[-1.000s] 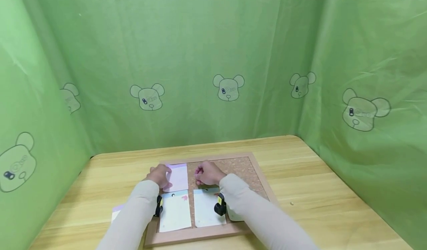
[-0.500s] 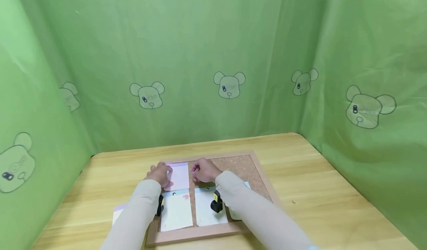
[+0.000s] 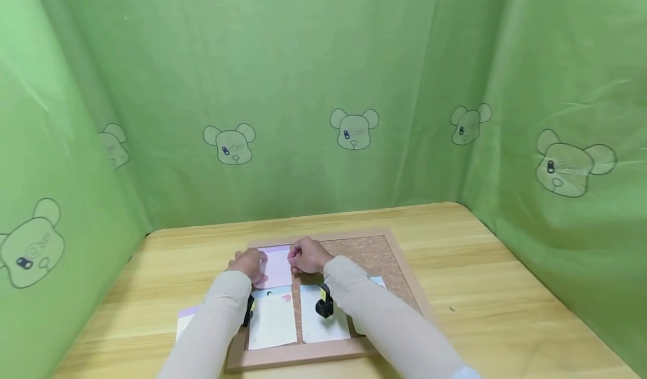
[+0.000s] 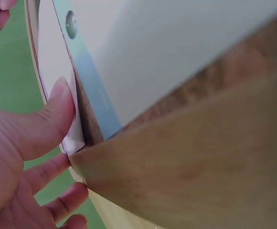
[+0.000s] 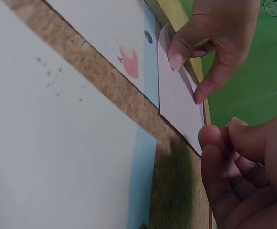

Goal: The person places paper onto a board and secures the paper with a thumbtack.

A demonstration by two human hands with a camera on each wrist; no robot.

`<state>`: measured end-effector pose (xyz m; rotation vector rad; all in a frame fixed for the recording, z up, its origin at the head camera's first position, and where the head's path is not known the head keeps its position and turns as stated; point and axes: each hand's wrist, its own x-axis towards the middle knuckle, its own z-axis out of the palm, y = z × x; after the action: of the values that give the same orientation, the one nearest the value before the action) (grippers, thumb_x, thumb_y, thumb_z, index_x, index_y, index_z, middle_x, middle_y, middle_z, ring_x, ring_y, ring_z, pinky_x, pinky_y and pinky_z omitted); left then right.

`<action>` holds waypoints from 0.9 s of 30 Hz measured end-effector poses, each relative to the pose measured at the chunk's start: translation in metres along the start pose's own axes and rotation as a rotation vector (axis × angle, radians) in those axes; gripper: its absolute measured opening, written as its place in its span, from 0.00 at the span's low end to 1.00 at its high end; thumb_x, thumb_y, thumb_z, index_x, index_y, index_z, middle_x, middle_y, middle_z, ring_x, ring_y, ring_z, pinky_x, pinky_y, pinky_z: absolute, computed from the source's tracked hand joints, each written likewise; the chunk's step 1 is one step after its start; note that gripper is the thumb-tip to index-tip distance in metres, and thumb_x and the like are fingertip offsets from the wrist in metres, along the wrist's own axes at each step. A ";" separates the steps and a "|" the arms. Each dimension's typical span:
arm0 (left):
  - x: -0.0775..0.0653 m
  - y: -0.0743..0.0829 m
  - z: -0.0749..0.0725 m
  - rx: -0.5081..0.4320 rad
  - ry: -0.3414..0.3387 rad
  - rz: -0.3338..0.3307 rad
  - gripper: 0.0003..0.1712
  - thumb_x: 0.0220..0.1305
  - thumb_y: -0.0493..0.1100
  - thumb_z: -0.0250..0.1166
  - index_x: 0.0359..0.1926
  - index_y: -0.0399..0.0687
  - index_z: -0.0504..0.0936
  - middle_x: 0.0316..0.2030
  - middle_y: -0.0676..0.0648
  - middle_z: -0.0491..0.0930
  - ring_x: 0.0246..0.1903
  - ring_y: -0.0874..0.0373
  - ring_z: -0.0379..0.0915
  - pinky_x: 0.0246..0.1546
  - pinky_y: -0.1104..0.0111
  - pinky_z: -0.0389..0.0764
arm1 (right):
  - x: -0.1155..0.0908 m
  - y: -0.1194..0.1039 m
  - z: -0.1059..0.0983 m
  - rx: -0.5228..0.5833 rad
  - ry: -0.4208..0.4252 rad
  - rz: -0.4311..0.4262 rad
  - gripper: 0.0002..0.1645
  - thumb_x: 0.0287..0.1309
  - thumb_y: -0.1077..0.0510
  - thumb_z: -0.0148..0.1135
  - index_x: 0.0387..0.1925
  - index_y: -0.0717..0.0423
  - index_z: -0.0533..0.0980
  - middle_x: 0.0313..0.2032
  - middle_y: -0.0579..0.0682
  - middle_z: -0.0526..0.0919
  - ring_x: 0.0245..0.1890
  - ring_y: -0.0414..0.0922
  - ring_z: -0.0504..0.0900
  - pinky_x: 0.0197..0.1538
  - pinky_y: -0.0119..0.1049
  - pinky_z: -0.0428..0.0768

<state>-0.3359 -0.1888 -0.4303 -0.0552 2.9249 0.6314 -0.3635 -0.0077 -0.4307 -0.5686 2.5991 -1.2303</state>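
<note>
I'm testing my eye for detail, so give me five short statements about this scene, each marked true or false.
1. The left hand touches the pink sheet. True.
2. A purple-topped sheet, partly hidden by the left sleeve, shows on the table. True.
3. The right hand lies flat on the table. False: the right hand is over the board, fingers curled, near the pink sheet's right edge.
4. The curtain is red with stars. False: the curtain is green with bear faces.
5. In the head view, a blue-topped sheet lies directly below the pink sheet. True.

A table [image 3: 485, 266] was curtained off like a booth.
Green cloth [image 3: 298, 191] with bear heads [image 3: 233, 146] hung left, right and far; room type unclear.
</note>
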 end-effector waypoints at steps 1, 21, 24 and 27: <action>0.000 0.000 0.000 0.013 0.000 0.006 0.32 0.48 0.37 0.75 0.58 0.47 0.79 0.60 0.40 0.72 0.49 0.40 0.66 0.50 0.47 0.71 | 0.001 0.000 0.001 0.001 -0.001 0.003 0.06 0.57 0.71 0.58 0.29 0.64 0.81 0.21 0.50 0.82 0.21 0.41 0.79 0.33 0.32 0.79; -0.005 0.005 -0.003 0.098 0.015 0.029 0.29 0.48 0.39 0.75 0.55 0.46 0.81 0.58 0.40 0.74 0.50 0.41 0.67 0.49 0.49 0.71 | 0.029 0.004 0.020 0.035 0.057 0.002 0.10 0.58 0.68 0.62 0.22 0.59 0.78 0.16 0.49 0.80 0.18 0.40 0.79 0.32 0.31 0.77; -0.005 0.006 -0.004 0.085 0.012 0.016 0.29 0.48 0.38 0.75 0.54 0.46 0.81 0.58 0.40 0.74 0.49 0.41 0.67 0.49 0.49 0.71 | 0.033 0.006 0.022 0.031 0.062 0.012 0.10 0.58 0.68 0.62 0.21 0.58 0.78 0.16 0.48 0.80 0.18 0.40 0.78 0.31 0.31 0.76; -0.005 0.007 -0.004 0.073 0.013 0.008 0.29 0.48 0.38 0.75 0.54 0.47 0.81 0.58 0.41 0.73 0.50 0.41 0.66 0.49 0.49 0.71 | 0.036 0.008 0.026 0.038 0.069 0.022 0.10 0.57 0.68 0.62 0.21 0.57 0.78 0.16 0.47 0.80 0.18 0.39 0.77 0.29 0.30 0.76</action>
<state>-0.3316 -0.1845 -0.4231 -0.0388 2.9588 0.5276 -0.3889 -0.0359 -0.4541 -0.4974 2.6246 -1.3112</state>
